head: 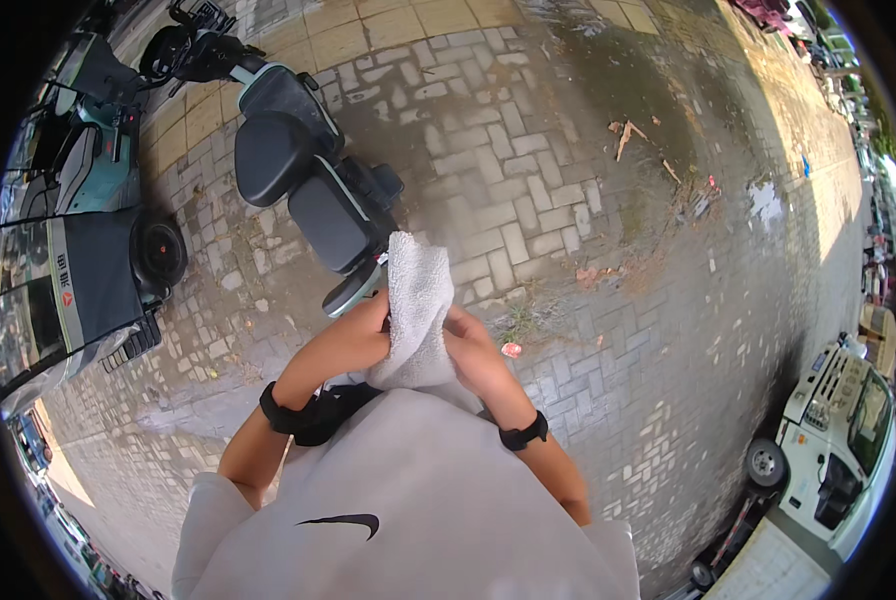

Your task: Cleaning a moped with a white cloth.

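Note:
A pale grey terry towel (418,307) is held in front of my chest, its folded upper end pointing away from me and its lower part loose against my shirt. My left hand (369,334) grips its left edge, and my right hand (474,349) grips the right edge; the cloth hides part of the fingers of both. Each wrist wears a black band. Just beyond the towel, up and to the left, stands an electric scooter (328,217) with a dark seat and pale green trim.
A covered three-wheeler (92,262) is parked at the left. At the lower right stands a white truck (823,457). Block paving (523,195) has wet patches, wood scraps (628,139), a weed tuft (519,326) and a crumpled red-and-white scrap (511,350).

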Demonstrator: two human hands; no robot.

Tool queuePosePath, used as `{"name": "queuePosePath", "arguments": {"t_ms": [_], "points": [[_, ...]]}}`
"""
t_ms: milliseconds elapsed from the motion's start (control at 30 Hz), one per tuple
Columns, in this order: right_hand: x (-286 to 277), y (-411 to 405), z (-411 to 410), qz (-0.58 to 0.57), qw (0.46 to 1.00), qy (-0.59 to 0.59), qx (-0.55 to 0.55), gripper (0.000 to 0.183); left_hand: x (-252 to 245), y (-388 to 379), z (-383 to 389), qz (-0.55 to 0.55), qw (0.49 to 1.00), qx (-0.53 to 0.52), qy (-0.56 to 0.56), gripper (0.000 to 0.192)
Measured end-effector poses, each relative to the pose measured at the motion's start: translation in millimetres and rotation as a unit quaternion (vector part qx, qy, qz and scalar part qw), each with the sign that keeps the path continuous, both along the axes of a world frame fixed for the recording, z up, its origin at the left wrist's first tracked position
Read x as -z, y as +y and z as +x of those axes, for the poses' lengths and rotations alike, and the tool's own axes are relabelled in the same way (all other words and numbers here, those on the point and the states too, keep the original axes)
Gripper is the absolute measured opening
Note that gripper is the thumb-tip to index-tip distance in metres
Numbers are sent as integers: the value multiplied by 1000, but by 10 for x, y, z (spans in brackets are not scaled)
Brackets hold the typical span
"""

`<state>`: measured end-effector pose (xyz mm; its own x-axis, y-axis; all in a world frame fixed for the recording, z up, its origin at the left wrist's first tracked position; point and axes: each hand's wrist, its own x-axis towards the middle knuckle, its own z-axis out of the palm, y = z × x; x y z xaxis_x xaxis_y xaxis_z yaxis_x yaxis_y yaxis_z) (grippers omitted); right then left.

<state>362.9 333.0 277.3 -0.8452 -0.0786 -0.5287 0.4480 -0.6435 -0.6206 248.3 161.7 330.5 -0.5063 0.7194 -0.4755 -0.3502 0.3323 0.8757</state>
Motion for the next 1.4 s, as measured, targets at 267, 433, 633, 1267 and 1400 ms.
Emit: {"name": "queuePosePath", "arguments": {"t_ms": [267,433,633,1267,1400], "points": [[-86,538,-904,188,941,-93,-267,39,246,163,-515,-81,984,35,153,35],[-257,1131,-1327,135,951,-99,-261,35,169,697,-994,-30,993,27,112,36],[-424,1575,-1923,273,926,-59,-254,27,157,1088,-1363,0,981,-88,170,26],[-310,2290,-4354,383,793,240,-409,22,250,1776,-1480,-403,672,-609,127,14],[-144,2039,-4678,440,708,378,-403,19,217,1855,-1483,-364,628,-687,38,11]]}}
